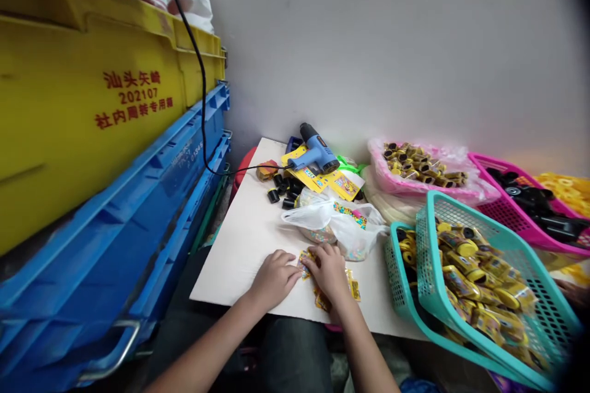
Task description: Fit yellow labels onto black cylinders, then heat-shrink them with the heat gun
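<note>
A small yellow printed plastic sleeve (303, 263) lies between my hands near the front of the white table. My left hand (275, 279) has its thumb and forefinger pinched at the sleeve's left edge. From the other side, the bent fingers of my right hand (328, 270) grip the same sleeve and cover part of it. More yellow printed sleeves (354, 290) lie under and beside my right wrist. Just beyond my hands sits a white plastic bag (308, 216) with many small multicoloured pieces in it.
A blue heat gun (318, 152) rests on yellow printed cards (345, 185), near black caps (273, 196). Teal baskets (431, 221) hold yellow wrapped items on the right; pink baskets (483, 163) stand behind. Stacked yellow (59, 104) and blue crates (115, 215) line the left.
</note>
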Motion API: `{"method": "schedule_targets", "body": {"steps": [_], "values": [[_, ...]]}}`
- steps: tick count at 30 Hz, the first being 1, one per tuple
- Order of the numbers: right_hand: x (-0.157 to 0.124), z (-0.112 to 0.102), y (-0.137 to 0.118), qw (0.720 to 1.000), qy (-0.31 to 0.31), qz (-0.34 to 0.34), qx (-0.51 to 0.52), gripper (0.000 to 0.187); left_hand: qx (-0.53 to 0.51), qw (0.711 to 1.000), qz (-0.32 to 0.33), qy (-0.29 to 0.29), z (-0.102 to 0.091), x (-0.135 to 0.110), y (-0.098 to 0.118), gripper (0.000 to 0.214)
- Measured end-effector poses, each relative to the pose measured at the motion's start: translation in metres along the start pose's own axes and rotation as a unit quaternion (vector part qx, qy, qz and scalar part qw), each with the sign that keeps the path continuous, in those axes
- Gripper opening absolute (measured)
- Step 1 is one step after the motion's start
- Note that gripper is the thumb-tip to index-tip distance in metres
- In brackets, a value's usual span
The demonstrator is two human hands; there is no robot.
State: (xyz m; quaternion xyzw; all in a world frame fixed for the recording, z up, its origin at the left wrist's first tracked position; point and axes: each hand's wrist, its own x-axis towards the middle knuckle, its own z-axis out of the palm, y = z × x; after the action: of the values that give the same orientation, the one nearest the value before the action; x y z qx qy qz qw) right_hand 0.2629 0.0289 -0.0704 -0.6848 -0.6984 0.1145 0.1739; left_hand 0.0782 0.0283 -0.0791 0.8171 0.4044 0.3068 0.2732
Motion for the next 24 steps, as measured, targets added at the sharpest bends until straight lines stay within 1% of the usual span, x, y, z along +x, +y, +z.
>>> {"method": "schedule_targets", "body": {"steps": [2, 3, 5, 7, 9, 11, 13, 14, 16, 18, 19, 22, 24], "values": [[0.0, -0.002, 0.0, 1.0, 0.005, -0.009, 0.022, 0.023, 0.005, 1.0, 0.006, -0.008, -0.002, -0.001, 0.0, 0.016], [0.0, -0.003, 0.0, 0.999, 0.01, -0.012, 0.035, 0.024, -0.008, 1.0, 0.003, -0.001, -0.003, -0.001, -0.001, 0.015], [0.002, -0.006, -0.001, 0.997, 0.021, -0.019, 0.066, 0.026, -0.062, 0.997, -0.02, 0.033, -0.006, 0.0, -0.002, 0.014], [0.002, -0.009, -0.006, 0.994, 0.025, -0.032, 0.105, 0.029, -0.143, 0.984, -0.068, 0.083, -0.01, 0.002, -0.003, 0.012], [0.002, -0.01, -0.014, 0.987, 0.016, -0.052, 0.148, 0.03, -0.243, 0.955, -0.128, 0.11, -0.014, 0.007, -0.002, 0.026], [0.0, -0.01, -0.026, 0.98, 0.004, -0.072, 0.186, 0.029, -0.345, 0.915, -0.181, 0.108, -0.018, 0.012, 0.001, 0.04], [-0.002, -0.008, -0.038, 0.974, 0.003, -0.082, 0.209, 0.028, -0.42, 0.876, -0.214, 0.107, -0.023, 0.015, 0.002, 0.042], [-0.002, -0.007, -0.044, 0.973, 0.006, -0.083, 0.214, 0.029, -0.442, 0.861, -0.227, 0.109, -0.026, 0.015, 0.003, 0.042], [0.002, -0.005, -0.057, 0.974, 0.015, -0.082, 0.21, 0.031, -0.465, 0.841, -0.251, 0.114, -0.034, 0.013, 0.001, 0.044], [0.016, -0.006, -0.07, 0.977, 0.023, -0.086, 0.192, 0.031, -0.469, 0.829, -0.275, 0.129, -0.045, 0.007, -0.005, 0.051], [0.027, -0.007, -0.078, 0.979, 0.026, -0.091, 0.179, 0.031, -0.464, 0.826, -0.285, 0.148, -0.05, 0.002, -0.008, 0.054], [0.077, -0.006, -0.104, 0.987, 0.023, -0.095, 0.132, 0.03, -0.43, 0.824, -0.297, 0.222, -0.065, -0.011, -0.018, 0.061], [0.114, -0.001, -0.121, 0.993, 0.015, -0.067, 0.096, 0.034, -0.4, 0.833, -0.295, 0.243, -0.072, -0.02, -0.023, 0.061]]}}
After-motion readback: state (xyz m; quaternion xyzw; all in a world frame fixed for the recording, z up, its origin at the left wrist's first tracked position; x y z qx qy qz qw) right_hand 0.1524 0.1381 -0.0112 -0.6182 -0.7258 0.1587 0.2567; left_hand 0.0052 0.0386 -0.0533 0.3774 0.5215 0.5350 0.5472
